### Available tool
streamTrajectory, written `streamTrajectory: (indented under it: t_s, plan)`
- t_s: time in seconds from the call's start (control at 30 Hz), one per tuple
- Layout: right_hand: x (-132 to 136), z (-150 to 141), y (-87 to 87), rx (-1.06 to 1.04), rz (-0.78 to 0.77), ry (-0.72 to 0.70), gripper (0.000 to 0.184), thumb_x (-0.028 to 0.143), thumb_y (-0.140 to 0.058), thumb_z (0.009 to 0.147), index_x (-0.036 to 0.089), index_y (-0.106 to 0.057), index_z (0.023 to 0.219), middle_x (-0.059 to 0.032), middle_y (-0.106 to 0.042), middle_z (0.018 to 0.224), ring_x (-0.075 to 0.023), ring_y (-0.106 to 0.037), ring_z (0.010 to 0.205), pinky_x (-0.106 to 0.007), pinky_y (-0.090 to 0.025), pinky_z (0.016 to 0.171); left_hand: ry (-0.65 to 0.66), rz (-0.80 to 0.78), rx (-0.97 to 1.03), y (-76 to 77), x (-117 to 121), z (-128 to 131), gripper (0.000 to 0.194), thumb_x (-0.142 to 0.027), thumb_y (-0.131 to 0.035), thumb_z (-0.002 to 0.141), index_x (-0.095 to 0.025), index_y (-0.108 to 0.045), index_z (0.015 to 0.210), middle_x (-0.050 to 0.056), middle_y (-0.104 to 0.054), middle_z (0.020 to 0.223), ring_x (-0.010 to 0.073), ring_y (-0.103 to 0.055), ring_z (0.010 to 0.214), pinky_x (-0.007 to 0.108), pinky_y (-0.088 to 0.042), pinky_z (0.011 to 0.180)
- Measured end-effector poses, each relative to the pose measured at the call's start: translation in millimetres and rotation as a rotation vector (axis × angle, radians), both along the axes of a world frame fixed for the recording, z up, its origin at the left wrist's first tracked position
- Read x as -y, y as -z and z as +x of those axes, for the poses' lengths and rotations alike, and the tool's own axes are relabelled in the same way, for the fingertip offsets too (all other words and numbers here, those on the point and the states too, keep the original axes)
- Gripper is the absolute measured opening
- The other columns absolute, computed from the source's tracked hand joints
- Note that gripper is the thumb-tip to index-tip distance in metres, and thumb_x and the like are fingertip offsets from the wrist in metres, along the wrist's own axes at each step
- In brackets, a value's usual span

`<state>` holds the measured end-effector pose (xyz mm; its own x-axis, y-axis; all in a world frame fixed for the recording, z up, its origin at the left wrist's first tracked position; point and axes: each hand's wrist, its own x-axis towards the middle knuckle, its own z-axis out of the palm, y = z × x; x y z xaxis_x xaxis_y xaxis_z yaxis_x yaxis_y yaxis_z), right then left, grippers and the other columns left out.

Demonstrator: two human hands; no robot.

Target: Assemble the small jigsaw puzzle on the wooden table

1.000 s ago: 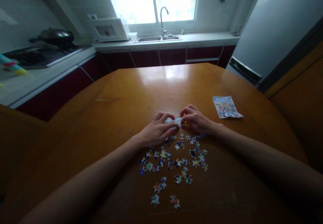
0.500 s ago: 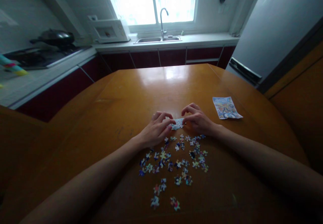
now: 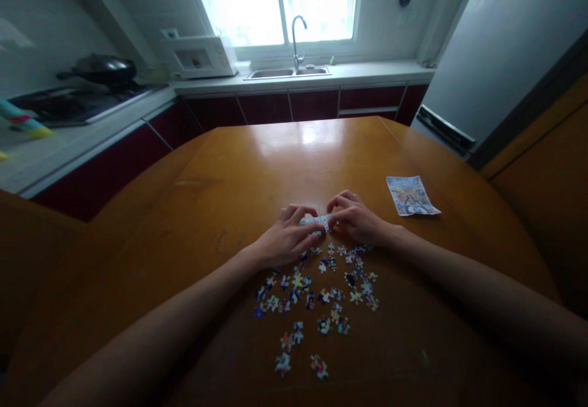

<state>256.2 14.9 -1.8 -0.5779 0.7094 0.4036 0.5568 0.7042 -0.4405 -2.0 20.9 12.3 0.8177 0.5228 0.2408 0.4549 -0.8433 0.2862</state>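
A light-blue strip of joined jigsaw puzzle pieces (image 3: pixel 316 220) lies on the wooden table between my two hands. My left hand (image 3: pixel 290 232) is curled over its left part, thumb on the near side and fingers on the far side. At the right end, my right hand (image 3: pixel 353 217) has its thumb and fingertips closed on the strip. The fingers cover parts of the strip at both ends. Many loose jigsaw pieces (image 3: pixel 297 281) lie scattered nearer to me, some of them touching or overlapping.
A creased printed picture sheet (image 3: pixel 412 196) rests to the right of my hands. Beyond the wooden table (image 3: pixel 257 162) run a counter with a sink (image 3: pixel 294 72), a white microwave (image 3: pixel 204 56) and a stove with a black pan (image 3: pixel 98 67). A fridge (image 3: pixel 496 46) stands at the right.
My left hand's fingers have reached farther right over the strip, and my right hand has shifted slightly left, so the hands are closer together. The loose pieces stay put.
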Motion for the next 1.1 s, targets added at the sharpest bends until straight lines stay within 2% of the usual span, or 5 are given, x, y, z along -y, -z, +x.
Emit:
streamTrajectory:
  t_s: [0.2,0.37,0.6,0.93,1.1]
  plan:
    - [15,7,-34.4,-0.094,-0.03,-0.027,0.025,0.007,-0.057,0.088,0.024,-0.075,0.09,-0.0065,-0.063,0.104,-0.0228,-0.052,0.103,-0.039,-0.043,0.091,-0.042,-0.065,0.138,-2.6,0,-3,0.032,-0.032,-0.041,0.103,-0.028,-0.056,0.131,0.008,-0.051,0.123,0.0262,-0.042,0.117,0.048,-0.039,0.107]
    - [58,22,-65.7,0.092,-0.099,-0.153,0.012,0.022,-0.066,0.091,0.028,-0.074,0.097,-0.0044,-0.064,0.106,-0.0229,-0.052,0.105,-0.041,-0.04,0.095,-0.075,-0.053,0.196,-1.6,-2,-3,0.031,-0.032,-0.038,0.104,-0.024,-0.059,0.126,0.008,-0.053,0.119,0.0249,-0.044,0.115,0.047,-0.04,0.106]
    - [101,35,-53.2,0.254,-0.18,-0.221,0.011,0.031,-0.066,0.093,0.033,-0.075,0.099,-0.0044,-0.064,0.114,-0.0241,-0.051,0.109,-0.044,-0.04,0.096,-0.073,-0.054,0.213,-0.9,-2,-1,0.031,-0.033,-0.037,0.105,-0.024,-0.061,0.123,0.008,-0.053,0.116,0.0244,-0.044,0.114,0.047,-0.04,0.105]
    - [102,35,-46.1,0.253,-0.189,-0.209,0.015,0.019,-0.07,0.088,0.03,-0.075,0.097,-0.0046,-0.065,0.112,-0.024,-0.05,0.108,-0.044,-0.042,0.095,-0.074,-0.044,0.211,0.0,-2,-2,0.031,-0.032,-0.038,0.105,-0.023,-0.063,0.122,0.008,-0.054,0.115,0.0238,-0.045,0.111,0.045,-0.04,0.103]
    - [100,34,-53.3,0.14,-0.336,-0.21,0.008,0.017,-0.065,0.09,0.022,-0.07,0.086,-0.0042,-0.067,0.098,-0.0194,-0.055,0.097,-0.037,-0.046,0.088,-0.063,-0.037,0.234,0.5,-2,-2,0.03,-0.033,-0.041,0.104,-0.024,-0.063,0.121,0.008,-0.056,0.113,0.0236,-0.046,0.11,0.044,-0.041,0.101]
